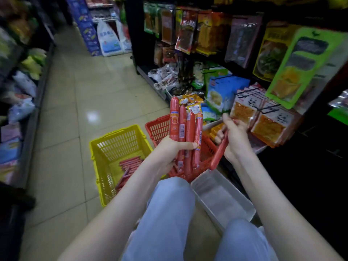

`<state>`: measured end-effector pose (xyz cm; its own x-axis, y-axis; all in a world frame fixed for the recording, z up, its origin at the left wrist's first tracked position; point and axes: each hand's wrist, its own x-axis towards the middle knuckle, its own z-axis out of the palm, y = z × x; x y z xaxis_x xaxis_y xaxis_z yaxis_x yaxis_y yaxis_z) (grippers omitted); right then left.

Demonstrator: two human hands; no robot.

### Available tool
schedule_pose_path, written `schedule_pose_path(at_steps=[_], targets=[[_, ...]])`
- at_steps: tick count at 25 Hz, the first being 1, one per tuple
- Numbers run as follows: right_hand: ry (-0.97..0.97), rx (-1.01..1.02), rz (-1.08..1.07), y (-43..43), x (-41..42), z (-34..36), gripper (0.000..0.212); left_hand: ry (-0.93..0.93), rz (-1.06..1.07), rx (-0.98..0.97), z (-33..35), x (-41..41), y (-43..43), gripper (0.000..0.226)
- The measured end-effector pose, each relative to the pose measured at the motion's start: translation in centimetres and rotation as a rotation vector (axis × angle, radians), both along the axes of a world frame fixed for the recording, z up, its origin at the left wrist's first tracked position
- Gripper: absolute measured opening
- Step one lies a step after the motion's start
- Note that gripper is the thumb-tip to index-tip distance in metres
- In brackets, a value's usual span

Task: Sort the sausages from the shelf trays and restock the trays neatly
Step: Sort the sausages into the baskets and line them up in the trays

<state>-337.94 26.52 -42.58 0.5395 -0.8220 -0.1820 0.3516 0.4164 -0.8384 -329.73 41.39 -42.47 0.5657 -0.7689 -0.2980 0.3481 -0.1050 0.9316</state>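
Note:
My left hand (169, 153) grips a bunch of several red sausages (185, 127) upright above the red basket (159, 127). My right hand (233, 136) holds one red sausage (219, 153) that slants down toward the basket's right side. More thin sausages (130, 164) lie in a row inside the yellow basket (105, 146) on the floor to the left. An empty white shelf tray (222, 198) lies on the floor between my knees and the shelf.
A shelf on the right carries hanging snack packets (261, 119) on pegs and loose packets (192, 102) low down. Bagged goods line the left shelf (20, 102). A tiled aisle (90, 87) runs ahead. My knees in light jeans (169, 213) fill the foreground.

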Motion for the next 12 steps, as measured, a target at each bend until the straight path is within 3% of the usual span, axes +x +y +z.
schedule_pose_path(at_steps=[5, 8, 12], targets=[[-0.059, 0.096, 0.387, 1.4, 5.9, 0.5, 0.034, 0.004, 0.114, -0.007, -0.9, 5.5, 1.9, 0.025], [-0.051, 0.079, 0.500, 3.4, 11.0, -1.6, 0.019, 0.041, 0.161, 0.003, -2.7, 9.7, 3.0, 0.027], [0.060, 0.061, 0.588, 6.3, 18.1, -6.7, 0.025, 0.087, 0.222, 0.032, -6.3, 15.3, 4.2, 0.030]])
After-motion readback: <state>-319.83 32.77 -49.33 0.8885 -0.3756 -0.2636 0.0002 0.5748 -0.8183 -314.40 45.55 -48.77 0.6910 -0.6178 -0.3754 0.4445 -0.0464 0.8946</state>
